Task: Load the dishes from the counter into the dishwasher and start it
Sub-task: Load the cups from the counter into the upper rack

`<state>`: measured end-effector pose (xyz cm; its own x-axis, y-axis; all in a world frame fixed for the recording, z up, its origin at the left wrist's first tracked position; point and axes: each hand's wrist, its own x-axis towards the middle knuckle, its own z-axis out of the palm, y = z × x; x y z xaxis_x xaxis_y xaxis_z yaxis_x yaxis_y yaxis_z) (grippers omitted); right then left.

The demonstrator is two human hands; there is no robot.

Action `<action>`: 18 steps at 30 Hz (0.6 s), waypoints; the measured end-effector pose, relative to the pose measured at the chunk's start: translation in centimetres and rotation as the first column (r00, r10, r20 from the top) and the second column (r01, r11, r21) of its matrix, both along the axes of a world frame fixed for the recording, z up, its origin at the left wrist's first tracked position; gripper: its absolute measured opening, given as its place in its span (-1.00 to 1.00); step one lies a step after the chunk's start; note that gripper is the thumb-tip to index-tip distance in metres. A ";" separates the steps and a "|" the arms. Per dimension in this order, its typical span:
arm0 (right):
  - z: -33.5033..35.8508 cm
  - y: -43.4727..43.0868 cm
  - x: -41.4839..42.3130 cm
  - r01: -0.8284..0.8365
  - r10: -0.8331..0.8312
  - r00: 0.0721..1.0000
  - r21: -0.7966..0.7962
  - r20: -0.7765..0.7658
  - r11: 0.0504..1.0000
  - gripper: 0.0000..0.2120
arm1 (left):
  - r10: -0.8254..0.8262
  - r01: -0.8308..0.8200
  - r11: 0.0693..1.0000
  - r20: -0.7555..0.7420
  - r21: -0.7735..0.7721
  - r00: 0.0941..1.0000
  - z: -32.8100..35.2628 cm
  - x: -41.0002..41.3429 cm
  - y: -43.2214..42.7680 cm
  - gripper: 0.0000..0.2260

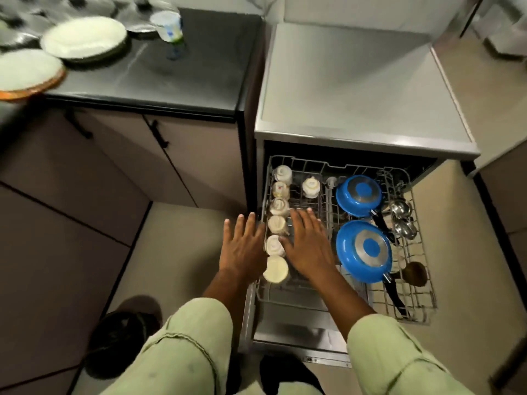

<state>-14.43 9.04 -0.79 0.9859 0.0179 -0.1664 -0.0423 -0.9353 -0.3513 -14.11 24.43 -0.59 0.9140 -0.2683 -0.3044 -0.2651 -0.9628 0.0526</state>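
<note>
The dishwasher's upper rack [422,297] is pulled out over the open door [288,334]. A row of several upturned white cups [278,223] lines its left side. Two blue pans [359,195] lie bottom up on the right, beside steel ladles [402,218]. My left hand [242,246] hovers with straight fingers just left of the rack's edge. My right hand [308,243] is spread flat over the rack, next to the cups. Neither hand holds anything. On the dark counter [182,78] at upper left sit white plates [82,38], a plastic cup [168,25] and steel dishes, all blurred.
Brown cabinet doors [119,155] with black handles stand under the counter. The dishwasher's grey top [356,89] is bare. Beige floor tiles [176,252] lie between cabinets and dishwasher. My feet in dark shoes [122,332] stand before the door.
</note>
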 end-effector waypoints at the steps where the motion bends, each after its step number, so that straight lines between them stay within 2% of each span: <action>1: 1.0 0.9 -0.1 -0.034 0.034 0.999 -0.009 0.023 0.999 -0.34 | 0.025 -0.025 1.000 0.019 -0.006 1.000 0.8 -0.5 1.3 -0.36; 8: 7.0 9.0 0.8 -0.183 0.195 0.964 -0.081 0.180 0.980 -0.28 | 0.163 -0.156 0.986 0.180 -0.051 0.970 6.5 -1.9 10.8 -0.37; 13: 11.0 18.1 1.2 -0.272 0.293 0.920 -0.112 0.260 0.956 -0.28 | 0.284 -0.253 0.958 0.305 -0.136 0.909 10.3 -2.8 19.6 -0.38; 18: 13.7 27.4 1.5 -0.356 0.371 0.876 -0.107 0.307 0.928 -0.29 | 0.402 -0.362 0.915 0.342 -0.178 0.849 12.7 -4.5 29.0 -0.40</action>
